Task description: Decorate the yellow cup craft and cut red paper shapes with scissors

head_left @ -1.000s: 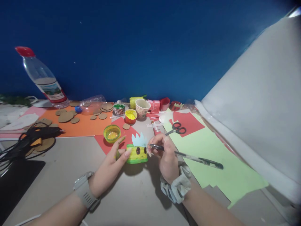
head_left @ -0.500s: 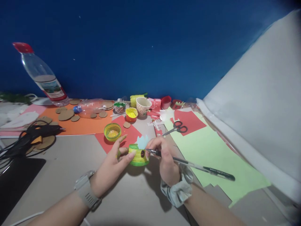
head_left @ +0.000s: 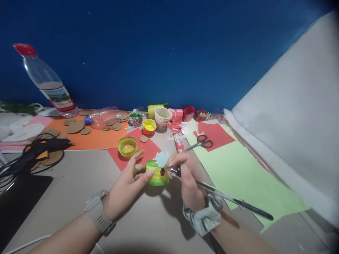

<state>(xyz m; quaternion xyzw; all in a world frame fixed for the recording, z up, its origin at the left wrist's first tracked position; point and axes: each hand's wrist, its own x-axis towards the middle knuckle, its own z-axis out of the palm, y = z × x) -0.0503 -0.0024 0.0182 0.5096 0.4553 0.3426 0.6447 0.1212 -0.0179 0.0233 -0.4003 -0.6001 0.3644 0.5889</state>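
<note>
My left hand [head_left: 134,179] holds a small yellow and green painted cup [head_left: 155,176] upright on the table, its thumb against the front wall. A dark oval spot shows on the cup's side, and a light-blue paper piece with a jagged top [head_left: 162,158] rises at the rim. My right hand [head_left: 189,176] is closed around a black-and-clear pen [head_left: 225,196], whose tip points at the cup's right side near the blue paper. Whether the tip touches is too small to tell. Behind stands a similar yellow-green bowl [head_left: 127,146] on red paper [head_left: 148,145].
Scissors [head_left: 202,141] lie on green paper [head_left: 254,183] at the right. Paper cups [head_left: 162,118], a lying plastic bottle [head_left: 103,118] and cardboard discs [head_left: 75,127] line the back. At left are a glue gun [head_left: 53,144] and a tall bottle [head_left: 50,83].
The pen's back end has swung down and to the right, while its tip stays near the cup. The left hand keeps its hold. The whole view has shifted slightly.
</note>
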